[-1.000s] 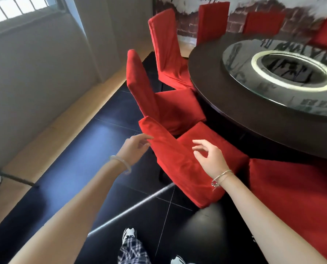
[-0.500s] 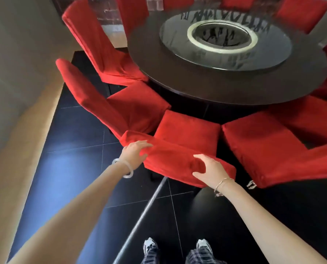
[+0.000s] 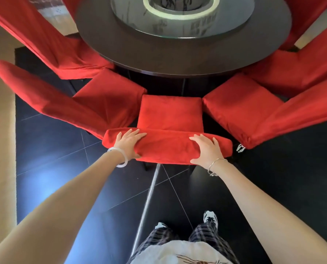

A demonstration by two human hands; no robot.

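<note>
**Item:** middle chair point(image 3: 169, 115), red fabric slipcover. It stands at the near edge of the round table point(image 3: 177, 56) with its seat pushed toward the table and its backrest on the far side from it.

**Hold:** The left hand point(image 3: 129, 142) and right hand point(image 3: 208, 149) are set apart on the backrest top. Fingers are spread and draped over the table-facing side, and thumbs are hooked on the rear face, clasping the rail.

**Handling (judged):**
- The frame is stiff under a soft, padded cover.
- It is probably moderately heavy.
- The cloth may slip or bunch over the frame.
- The top rail near both corners is the best grip; it should be moved level.

**Count:**
- Red chairs around the table: five in plain view, and a sixth cut off at the table's far right.
- Table: one.
- Glass turntable point(image 3: 181, 21) at the table's centre: one.
- Hands: two.
- Bracelets: two, one on each wrist.
</note>
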